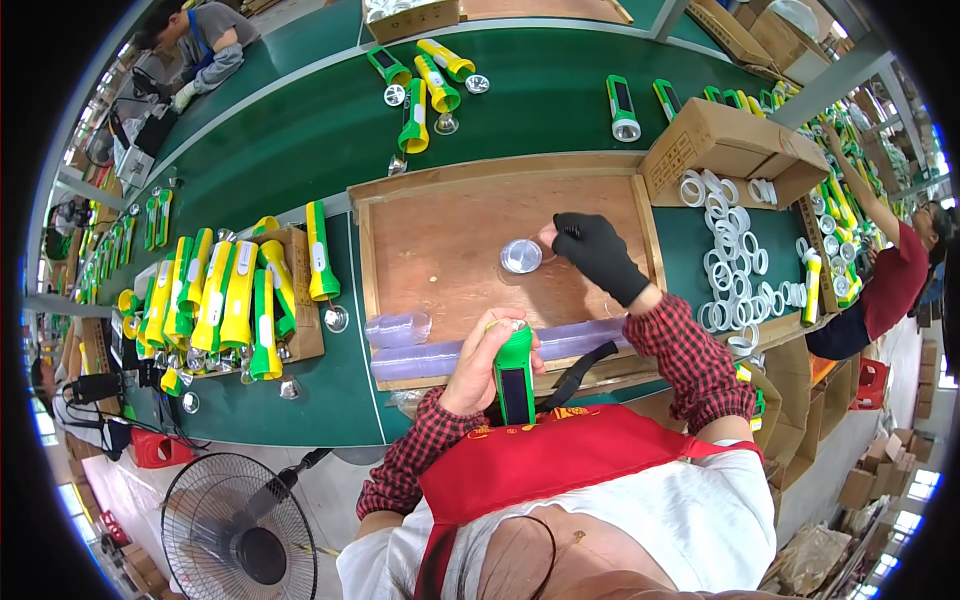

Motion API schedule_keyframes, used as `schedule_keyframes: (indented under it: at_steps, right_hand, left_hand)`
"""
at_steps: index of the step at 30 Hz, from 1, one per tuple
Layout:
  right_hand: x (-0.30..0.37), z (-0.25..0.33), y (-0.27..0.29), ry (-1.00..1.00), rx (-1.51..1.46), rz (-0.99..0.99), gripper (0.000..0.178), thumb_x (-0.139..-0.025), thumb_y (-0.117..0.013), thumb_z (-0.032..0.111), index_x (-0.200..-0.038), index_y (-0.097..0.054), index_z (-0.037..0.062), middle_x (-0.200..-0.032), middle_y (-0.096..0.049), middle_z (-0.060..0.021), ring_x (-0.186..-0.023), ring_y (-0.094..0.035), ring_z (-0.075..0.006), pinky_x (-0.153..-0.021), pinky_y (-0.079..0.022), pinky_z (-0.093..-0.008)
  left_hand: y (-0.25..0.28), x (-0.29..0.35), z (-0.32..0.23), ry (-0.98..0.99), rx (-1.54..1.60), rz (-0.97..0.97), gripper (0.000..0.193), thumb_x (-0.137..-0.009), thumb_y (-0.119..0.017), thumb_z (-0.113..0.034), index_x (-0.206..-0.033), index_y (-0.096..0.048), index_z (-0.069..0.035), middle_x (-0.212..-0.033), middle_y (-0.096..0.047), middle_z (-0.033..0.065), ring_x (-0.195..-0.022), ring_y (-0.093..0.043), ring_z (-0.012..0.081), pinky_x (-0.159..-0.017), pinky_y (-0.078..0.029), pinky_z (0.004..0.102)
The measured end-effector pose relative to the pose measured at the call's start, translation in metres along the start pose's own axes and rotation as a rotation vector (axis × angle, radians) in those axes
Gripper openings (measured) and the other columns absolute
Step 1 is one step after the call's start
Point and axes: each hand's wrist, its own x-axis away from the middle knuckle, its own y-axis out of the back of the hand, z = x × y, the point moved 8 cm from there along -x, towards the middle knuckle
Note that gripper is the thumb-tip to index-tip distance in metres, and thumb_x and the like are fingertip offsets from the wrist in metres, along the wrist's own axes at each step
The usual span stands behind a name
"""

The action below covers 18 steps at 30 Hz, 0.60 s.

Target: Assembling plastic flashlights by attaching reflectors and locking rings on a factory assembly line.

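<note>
My left hand point(472, 372) is wrapped round a green flashlight point(515, 394) with a dark panel on its side, held upright against the red apron. My right hand point(598, 255), in a black glove with bare fingertips, pinches the edge of a clear round lens point(520, 257) over the wooden tray point(430, 230). Between the lens and the flashlight, long purplish see-through stacks point(590, 338) lie along the tray's near side. The flashlight's head is partly covered by my left fingers.
Yellow-and-green flashlights point(238, 295) fill a carton at left, reflectors hanging loose. White rings point(738, 250) spill from a cardboard box point(725, 140) at right. More flashlights point(413, 115) lie on the green conveyor point(540, 90). A fan point(240, 530) stands lower left; co-workers sit point(205, 40) and reach point(893, 255) nearby.
</note>
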Motion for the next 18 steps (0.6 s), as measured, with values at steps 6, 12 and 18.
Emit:
schedule_keyframes:
  at_steps: [6,12,18]
  right_hand:
    - [0.099,0.088,-0.037,0.700,0.154,0.065,0.025,-0.082,-0.068,0.011,-0.105,-0.062,0.0055,-0.102,-0.062,-0.0132,-0.101,-0.058,-0.0331,-0.084,-0.048,-0.0419]
    - [0.081,0.017,0.030,0.307,0.148,-0.192,0.027,-0.082,-0.069,0.005,-0.108,-0.060,0.0043,-0.111,-0.060,-0.0120,-0.104,-0.060,-0.0278,-0.089,-0.048,-0.0368]
    - [0.021,-0.103,0.181,-0.130,1.274,-0.624,0.032,-0.079,-0.066,0.021,-0.107,-0.063,0.0064,-0.112,-0.059,-0.0185,-0.102,-0.057,-0.0370,-0.082,-0.047,-0.0483]
  left_hand:
    - [-0.012,-0.003,-0.003,-0.040,0.070,0.029,0.038,-0.101,-0.048,-0.031,-0.127,-0.042,-0.003,-0.106,-0.062,0.0130,-0.085,-0.065,0.0222,-0.074,-0.056,0.0351]
    - [-0.010,-0.004,0.008,0.036,0.025,0.014,0.029,-0.097,-0.058,-0.021,-0.118,-0.047,-0.005,-0.093,-0.061,0.0128,-0.076,-0.063,0.0201,-0.067,-0.054,0.0317]
    - [-0.009,0.000,0.011,0.059,0.055,0.032,0.027,-0.096,-0.058,-0.020,-0.115,-0.047,-0.005,-0.093,-0.061,0.0125,-0.076,-0.063,0.0202,-0.066,-0.054,0.0323]
